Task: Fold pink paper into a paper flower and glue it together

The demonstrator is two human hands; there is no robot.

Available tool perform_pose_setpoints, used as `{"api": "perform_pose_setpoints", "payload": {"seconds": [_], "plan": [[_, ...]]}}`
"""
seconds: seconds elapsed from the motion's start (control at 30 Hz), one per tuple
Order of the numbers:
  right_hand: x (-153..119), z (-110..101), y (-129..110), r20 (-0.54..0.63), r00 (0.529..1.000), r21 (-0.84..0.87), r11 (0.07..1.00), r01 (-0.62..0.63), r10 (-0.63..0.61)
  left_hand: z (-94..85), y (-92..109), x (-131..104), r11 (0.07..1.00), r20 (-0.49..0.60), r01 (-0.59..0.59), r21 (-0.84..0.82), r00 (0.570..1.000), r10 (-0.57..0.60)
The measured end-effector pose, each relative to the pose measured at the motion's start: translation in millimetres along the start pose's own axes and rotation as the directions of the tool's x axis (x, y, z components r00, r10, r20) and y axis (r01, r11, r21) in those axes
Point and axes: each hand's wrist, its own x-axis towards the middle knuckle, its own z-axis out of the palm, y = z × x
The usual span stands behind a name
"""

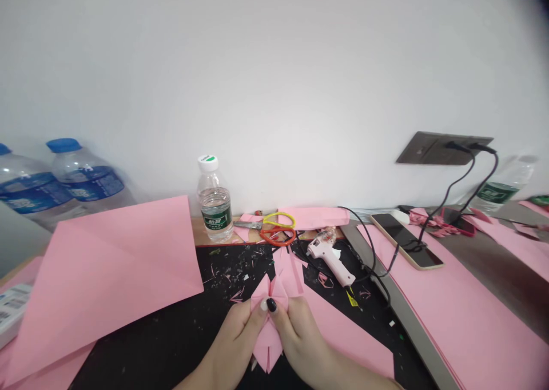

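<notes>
A folded pink paper piece [269,344] with pointed ends is held upright between both hands at the bottom centre. My left hand [235,339] grips its left side, the light-nailed thumb pressed on the paper's middle. Against the right side my right hand [302,334] is closed, its dark-nailed thumb touching the left one. The fingers behind the paper are hidden. Behind and right of the hands, pink paper strips [351,327] lie on the black mat [150,344].
Scissors [278,235] and a water bottle [215,207] are near the wall. A glue gun [332,259] with a cable lies right of centre. A large pink sheet [115,275] covers the left. A phone [405,241] rests on pink paper at right, below a wall socket [444,148].
</notes>
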Motion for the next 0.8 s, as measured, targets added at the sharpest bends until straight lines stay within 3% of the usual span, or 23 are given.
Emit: {"api": "perform_pose_setpoints", "payload": {"seconds": [0.13, 0.3, 0.37, 0.5, 0.6, 0.7, 0.8], "plan": [[0.1, -0.4, -1.4, 0.002, 0.998, -0.007, 0.998, -0.062, 0.062, 1.3, 2.8, -0.3, 0.999, -0.049, 0.001, -0.036, 0.999, -0.003], [-3.8, 0.1, -6.1, -0.084, 0.994, -0.154, 0.987, 0.051, -0.065, 7.6, 13.2, -4.9, 0.998, -0.078, -0.041, -0.041, 0.996, 0.038], [-5.2, 0.7, -7.5, -0.065, 0.991, -0.199, 0.975, 0.098, -0.113, 9.5, 13.9, -6.5, 0.998, -0.081, -0.059, -0.007, 0.995, 0.058], [-7.8, -0.1, -7.2, -0.006, 0.989, -0.136, 0.980, 0.146, -0.148, 9.2, 7.3, -6.3, 0.996, -0.070, -0.081, 0.033, 0.994, 0.083], [-9.4, -2.5, -4.1, -0.011, 0.997, -0.082, 0.994, 0.078, -0.080, 6.1, 2.7, -4.3, 0.993, -0.030, -0.093, 0.067, 0.995, 0.095], [-6.7, -5.2, -1.3, -0.010, 0.999, -0.083, 0.996, 0.032, -0.033, 2.6, 3.4, -2.8, 0.982, -0.072, -0.115, 0.148, 0.989, 0.127], [1.5, -9.6, -1.6, -0.057, 0.996, -0.056, 0.997, 0.062, -0.065, -0.5, 7.7, -2.2, 0.965, -0.099, -0.126, 0.231, 0.983, 0.152]]}}
